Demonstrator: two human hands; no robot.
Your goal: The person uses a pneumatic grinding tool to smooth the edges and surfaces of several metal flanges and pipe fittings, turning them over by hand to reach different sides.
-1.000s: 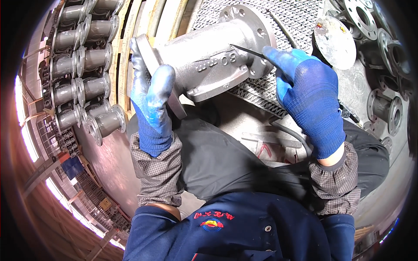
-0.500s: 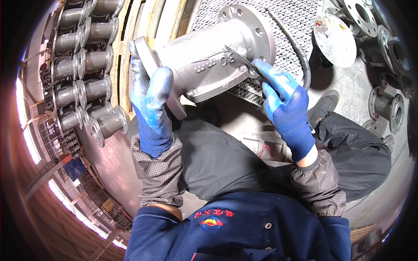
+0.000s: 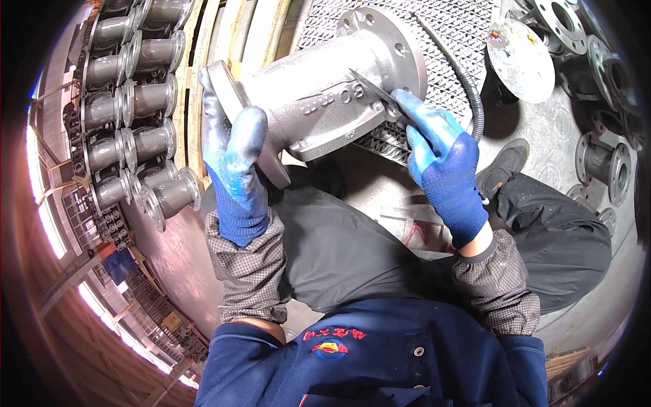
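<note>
A grey cast metal flanged valve body lies aslant before me, with a round flange at each end and a third flange facing down toward me. My left hand, in a blue coated glove, grips the left end flange, its thumb on one side and its fingers on the other. In my gloved right hand is a thin dark pointed blade tool. Its tip lies over the casting's side, just above some raised markings. The fingers hide the tool's handle end.
Under the casting is a metal mesh grating, crossed on the right by a black corrugated hose. Rows of flanged castings stand at left beside wooden slats. A round pale plate and more castings are at right.
Both hands, the casting and the blade tool keep nearly the same places. The picture has shifted only slightly.
</note>
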